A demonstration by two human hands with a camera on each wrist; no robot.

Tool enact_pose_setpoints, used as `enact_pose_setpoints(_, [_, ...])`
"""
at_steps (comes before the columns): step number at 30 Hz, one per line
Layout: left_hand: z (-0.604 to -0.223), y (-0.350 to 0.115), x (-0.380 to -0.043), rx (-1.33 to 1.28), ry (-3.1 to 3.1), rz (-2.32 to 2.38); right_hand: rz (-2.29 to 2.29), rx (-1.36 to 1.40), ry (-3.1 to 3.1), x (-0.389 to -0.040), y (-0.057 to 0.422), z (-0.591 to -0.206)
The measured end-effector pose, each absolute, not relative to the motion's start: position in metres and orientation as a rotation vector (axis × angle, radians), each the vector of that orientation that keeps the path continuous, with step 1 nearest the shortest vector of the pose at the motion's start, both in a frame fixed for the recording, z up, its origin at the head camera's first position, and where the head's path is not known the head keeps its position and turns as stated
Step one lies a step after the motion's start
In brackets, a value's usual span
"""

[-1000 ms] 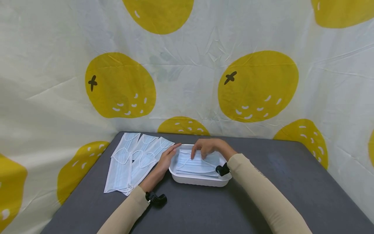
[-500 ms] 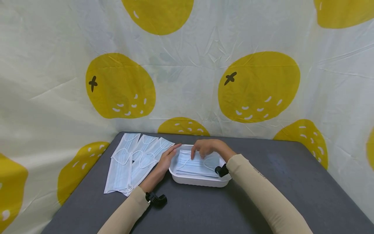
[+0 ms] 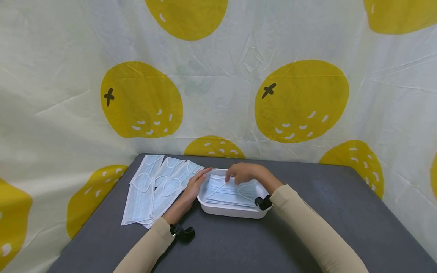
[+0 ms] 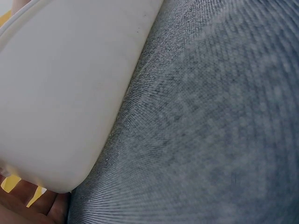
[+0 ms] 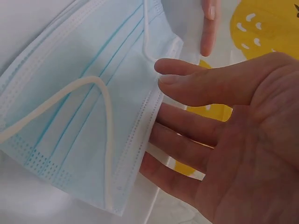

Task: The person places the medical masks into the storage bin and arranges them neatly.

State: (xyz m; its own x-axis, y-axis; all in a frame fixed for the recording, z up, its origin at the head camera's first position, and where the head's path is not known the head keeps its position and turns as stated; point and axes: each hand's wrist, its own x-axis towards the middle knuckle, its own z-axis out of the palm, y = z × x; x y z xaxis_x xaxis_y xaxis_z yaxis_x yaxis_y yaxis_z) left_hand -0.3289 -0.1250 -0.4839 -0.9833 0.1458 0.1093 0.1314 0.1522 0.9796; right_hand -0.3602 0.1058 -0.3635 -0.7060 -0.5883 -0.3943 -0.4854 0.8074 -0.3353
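Observation:
A stack of pale blue pleated face masks (image 3: 229, 194) lies in a white plastic tray (image 3: 233, 211). My left hand (image 3: 192, 189) rests along the tray's left end with fingers straight; in the left wrist view its fingers (image 4: 44, 203) show under the tray's corner. Over the stack's far edge is my right hand (image 3: 247, 173). In the right wrist view, thumb and index fingertip meet at a white ear loop (image 5: 146, 35) on the top face mask (image 5: 126, 79), seeming to pinch it. The other fingers (image 5: 180, 144) reach behind the mask's edge.
Several more face masks (image 3: 140, 204) lie overlapping on the dark grey table (image 3: 232, 246), left of the tray. A white curtain (image 3: 218, 102) printed with yellow fruit hangs behind the table. Each wrist wears a small black camera (image 3: 184, 233).
My right hand has shifted slightly right over the stack. The right-hand ear loop on the top mask now stands out as a rounder curve. My left hand and the tray have stayed put.

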Motion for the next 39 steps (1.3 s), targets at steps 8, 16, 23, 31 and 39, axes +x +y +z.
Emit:
enact_pose_setpoints(8, [-0.482, -0.125, -0.330, 0.310, 2.367, 2.042, -0.428, -0.963, 2.519, -0.351, 0.120, -0.347])
enact_pose_setpoints(16, [-0.481, -0.124, -0.332, 0.309, 2.378, 2.047, -0.716, -1.047, 2.560, -0.341, 0.149, -0.339])
enact_pose_setpoints(23, [-0.481, -0.123, -0.334, 0.282, 2.379, 2.038, -0.954, -1.077, 2.715, -0.333, 0.175, -0.357])
enact_pose_setpoints(31, [-0.481, -0.123, -0.333, 0.254, 2.373, 2.027, -1.215, -0.853, 2.863, -0.324, 0.193, -0.383])
enact_pose_setpoints(39, [-0.480, -0.125, -0.332, 0.258, 2.381, 2.024, -1.267, -0.669, 2.938, -0.330, 0.202, -0.405])
